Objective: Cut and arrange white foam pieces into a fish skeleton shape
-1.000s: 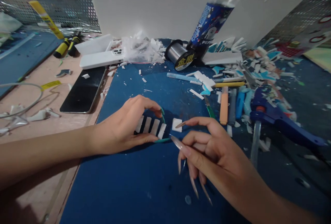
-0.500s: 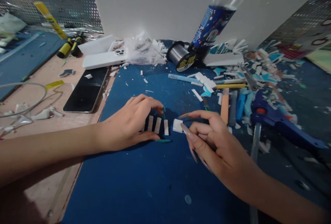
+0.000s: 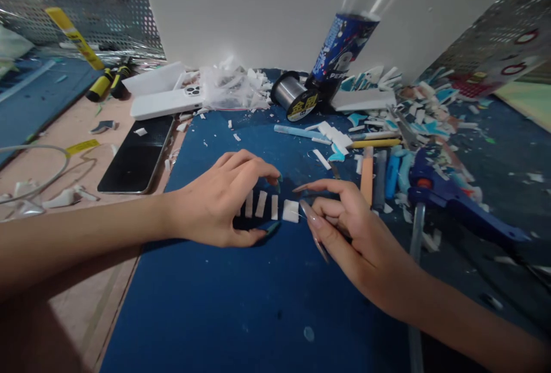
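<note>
My left hand [image 3: 226, 201] rests on the blue mat [image 3: 206, 304], thumb and fingers apart, arched around several small white strips [image 3: 260, 204] in a row. Nothing shows pinched between its fingertips. A single white strip [image 3: 274, 208] lies just off those fingertips, and right of it a white square piece [image 3: 291, 211]. My right hand [image 3: 344, 226] has its thumb and fingers closed beside the square. From its fingertips a very thin, pale strand reaches over the square; whether it is a needle or a line I cannot tell.
A spool of line [image 3: 295, 96] and a labelled bottle [image 3: 344, 46] stand behind. A blue glue gun [image 3: 456, 198] lies right, near foam scraps [image 3: 426, 109]. At left are a dark phone [image 3: 138, 155], a white phone [image 3: 166, 103] and a cable [image 3: 64, 160].
The whole view has shifted slightly, moving the scene left. My left thumb and fingers sit a little nearer the end strip. My right hand stays closed beside the square.
</note>
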`<state>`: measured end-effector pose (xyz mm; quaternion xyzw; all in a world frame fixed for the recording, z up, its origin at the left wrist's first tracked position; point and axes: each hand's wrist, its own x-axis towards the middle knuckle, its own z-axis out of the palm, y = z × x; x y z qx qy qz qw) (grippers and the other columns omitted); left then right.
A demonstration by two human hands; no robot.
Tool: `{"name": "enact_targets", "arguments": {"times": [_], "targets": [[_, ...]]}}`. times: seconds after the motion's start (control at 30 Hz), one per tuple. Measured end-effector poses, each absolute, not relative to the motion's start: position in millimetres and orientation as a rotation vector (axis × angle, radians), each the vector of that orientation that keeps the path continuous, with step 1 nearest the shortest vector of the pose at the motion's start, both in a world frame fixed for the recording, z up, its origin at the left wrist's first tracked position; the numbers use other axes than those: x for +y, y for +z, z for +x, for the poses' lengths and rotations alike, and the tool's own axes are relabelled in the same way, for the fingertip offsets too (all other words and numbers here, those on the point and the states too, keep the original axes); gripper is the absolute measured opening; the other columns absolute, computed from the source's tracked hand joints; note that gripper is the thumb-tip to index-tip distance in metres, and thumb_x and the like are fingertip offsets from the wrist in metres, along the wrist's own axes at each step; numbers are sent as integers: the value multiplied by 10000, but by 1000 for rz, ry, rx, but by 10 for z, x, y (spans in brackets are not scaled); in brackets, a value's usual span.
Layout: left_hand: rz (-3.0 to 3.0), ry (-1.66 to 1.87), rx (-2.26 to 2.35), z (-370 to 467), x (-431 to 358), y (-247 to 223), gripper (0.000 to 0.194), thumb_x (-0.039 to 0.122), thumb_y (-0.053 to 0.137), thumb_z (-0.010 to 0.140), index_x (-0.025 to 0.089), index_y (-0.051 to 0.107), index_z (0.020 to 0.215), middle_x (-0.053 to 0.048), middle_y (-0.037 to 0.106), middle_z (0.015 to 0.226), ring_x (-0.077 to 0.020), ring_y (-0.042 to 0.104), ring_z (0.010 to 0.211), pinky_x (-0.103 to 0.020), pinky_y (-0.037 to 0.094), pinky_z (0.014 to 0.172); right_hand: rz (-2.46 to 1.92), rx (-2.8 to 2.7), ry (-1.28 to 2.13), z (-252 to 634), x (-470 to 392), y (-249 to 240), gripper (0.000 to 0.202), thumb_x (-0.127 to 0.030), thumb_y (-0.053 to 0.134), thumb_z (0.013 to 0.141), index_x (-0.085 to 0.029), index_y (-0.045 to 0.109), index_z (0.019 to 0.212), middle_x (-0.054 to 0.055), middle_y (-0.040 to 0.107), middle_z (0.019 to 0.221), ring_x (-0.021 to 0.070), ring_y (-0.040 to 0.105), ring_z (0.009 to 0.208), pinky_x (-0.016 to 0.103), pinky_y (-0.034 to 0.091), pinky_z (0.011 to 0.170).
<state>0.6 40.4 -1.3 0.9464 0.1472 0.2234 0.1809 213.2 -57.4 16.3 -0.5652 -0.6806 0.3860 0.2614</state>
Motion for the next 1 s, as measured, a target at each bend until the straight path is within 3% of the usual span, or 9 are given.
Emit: {"name": "enact_targets", "arguments": {"times": [1.0], "targets": [[2565,599,420,-26,419,-28,522,272,660,772,150,393,1204,-124,576,1101,-269,523,1003,-439,456,836,-1531,-1809,1073,2182,-551,156,198,-237,364,982,-169,355,1167,-76,460,560,93,482,438,232,372,425]]}}
